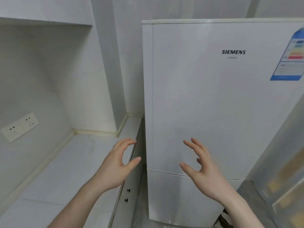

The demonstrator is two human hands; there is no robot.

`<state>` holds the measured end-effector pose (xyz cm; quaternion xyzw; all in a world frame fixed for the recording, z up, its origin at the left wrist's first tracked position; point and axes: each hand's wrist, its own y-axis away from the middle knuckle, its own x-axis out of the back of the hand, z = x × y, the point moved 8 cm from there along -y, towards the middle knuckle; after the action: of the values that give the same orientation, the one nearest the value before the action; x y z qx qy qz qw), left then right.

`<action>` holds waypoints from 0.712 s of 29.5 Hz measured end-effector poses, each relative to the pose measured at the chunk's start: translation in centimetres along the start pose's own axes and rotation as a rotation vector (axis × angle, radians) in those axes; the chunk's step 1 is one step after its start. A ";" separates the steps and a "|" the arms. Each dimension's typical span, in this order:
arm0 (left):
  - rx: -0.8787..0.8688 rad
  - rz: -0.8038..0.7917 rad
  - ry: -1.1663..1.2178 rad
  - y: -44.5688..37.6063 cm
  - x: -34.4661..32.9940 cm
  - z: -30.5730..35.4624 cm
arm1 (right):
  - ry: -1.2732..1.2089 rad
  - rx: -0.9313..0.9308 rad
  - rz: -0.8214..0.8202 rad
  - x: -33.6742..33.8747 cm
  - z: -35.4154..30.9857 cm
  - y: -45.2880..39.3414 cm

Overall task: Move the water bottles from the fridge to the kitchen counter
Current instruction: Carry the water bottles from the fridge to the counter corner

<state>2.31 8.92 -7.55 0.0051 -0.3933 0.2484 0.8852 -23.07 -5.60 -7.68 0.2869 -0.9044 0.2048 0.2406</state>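
No water bottles are visible; by judgement they sit inside the fridge (213, 104), whose upper door is closed, so their position cannot be confirmed.

The fridge stands upright, long axis vertical, directly ahead of the person and slightly to the right. A horizontal seam low on the front separates the tall upper door from a lower door. The door's free edge is not evident; no handle shows on the front face. A vertical strip runs down the left side of the cabinet front, which may be the hinge or grip side, but this cannot be told.

The right hand (204, 168) hovers in front of the upper door near the seam, fingers spread and curved, thumb apart, holding nothing; contact with the door cannot be told. The left hand (118, 165) is likewise spread wide and empty, raised over the counter edge just left of the fridge's left side. The right hand is nearer the door face; the left is nearer the left edge of the fridge.

The kitchen counter (62, 170) lies to the left, adjoining the fridge with a narrow gap, its pale top bare in view. Two dark knobs (127, 195) show on the cabinet front below it. Wall sockets (19, 126) sit on the left wall above the counter.

Legible writing: "SIEMENS" (233, 52) in dark capitals on the upper door, with small unreadable characters beneath. A blue-bordered energy label (291, 58) with coloured bars is at the upper right; its text is too blurred to read.

Judgement: task not yet begun; door opening comes first.
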 end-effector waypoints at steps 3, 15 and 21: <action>-0.013 0.032 0.043 -5.2 -1.1 1.7 | 0.007 0.016 0.030 2.5 1.4 -3.5; 0.080 0.217 0.319 -18.6 -2.9 4.1 | 0.219 0.126 0.305 8.7 5.3 -12.6; 0.105 0.303 0.429 -20.2 -3.5 2.2 | 0.245 0.180 0.352 7.9 6.4 -13.1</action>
<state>7.76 -10.80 -4.66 -0.0607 -0.1794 0.3933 0.8997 -22.70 -21.99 -5.44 0.1180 -0.8826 0.3566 0.2828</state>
